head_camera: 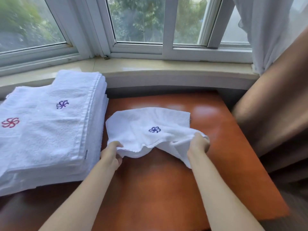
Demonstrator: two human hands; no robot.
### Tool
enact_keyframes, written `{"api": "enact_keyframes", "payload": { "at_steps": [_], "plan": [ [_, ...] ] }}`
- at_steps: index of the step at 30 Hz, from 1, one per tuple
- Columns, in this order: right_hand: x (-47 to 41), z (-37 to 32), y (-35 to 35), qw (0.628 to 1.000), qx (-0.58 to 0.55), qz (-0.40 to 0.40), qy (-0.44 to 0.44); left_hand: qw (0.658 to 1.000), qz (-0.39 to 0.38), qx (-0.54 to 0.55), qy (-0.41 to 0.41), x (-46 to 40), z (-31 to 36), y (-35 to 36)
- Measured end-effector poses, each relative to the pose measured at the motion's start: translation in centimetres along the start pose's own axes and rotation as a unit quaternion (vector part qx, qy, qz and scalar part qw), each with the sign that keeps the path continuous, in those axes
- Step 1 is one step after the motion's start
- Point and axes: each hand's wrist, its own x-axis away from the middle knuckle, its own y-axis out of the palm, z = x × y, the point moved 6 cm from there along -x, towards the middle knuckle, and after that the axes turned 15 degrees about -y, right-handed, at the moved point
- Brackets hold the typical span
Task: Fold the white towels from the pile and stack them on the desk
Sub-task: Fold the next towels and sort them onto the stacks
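Two hands hold one small white towel [148,129] over the brown desk [216,147]. The left hand [111,152] pinches the near left corner, and the right hand [199,144] is closed on the near right corner. The hands are apart, so the near edge is lifted and sags a bit between them, while the far part lies flat on the desk. I think this grip keeps the edge straight for a fold away from the person. Just beside it, on the left, sits a stack [46,127] of white towels.
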Motion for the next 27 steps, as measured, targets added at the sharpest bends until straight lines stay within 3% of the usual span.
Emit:
{"api": "enact_keyframes", "payload": {
  "at_steps": [2,4,8,13,16,18,20,22,25,27],
  "plan": [
    [-2.8,-3.9,-0.9,0.994,0.052,0.029,-0.087,0.999,0.031,0.04,0.008,1.1,1.2,-0.9],
    [-4.7,-5.7,-0.3,0.98,0.141,-0.001,-0.143,0.997,0.06,0.032,0.04,1.7,1.8,-1.1],
    [-4.9,-3.0,-1.2,0.937,0.314,-0.011,-0.153,0.995,0.092,-0.014,0.048,0.7,-0.3,-0.7],
    [-3.1,3.4,-5.6,0.993,0.105,0.011,-0.051,0.982,0.153,-0.091,0.061,-0.1,-2.7,-2.6],
    [-3.5,3.1,-7.2,0.998,0.028,0.049,-0.038,0.983,0.169,-0.039,0.069,0.4,-3.4,-3.9],
    [-3.9,1.4,-7.4,0.995,-0.036,0.064,-0.068,0.972,0.192,0.037,0.129,2.2,-3.5,-4.9],
    [-4.1,0.4,-7.7,0.991,-0.043,0.086,-0.097,0.952,0.206,0.075,0.214,4.5,-3.7,-5.6],
    [-3.8,1.4,-8.5,0.992,0.021,0.094,-0.077,0.946,0.213,0.049,0.238,5.1,-4.8,-5.9],
    [-2.6,5.1,-9.6,0.983,0.173,0.048,0.037,0.961,0.231,-0.034,0.147,3.5,-8.4,-6.7],
    [-2.2,6.1,-9.6,0.983,0.165,0.012,0.081,0.96,0.259,-0.097,0.041,2.8,-11.0,-7.5]
  ]
}}
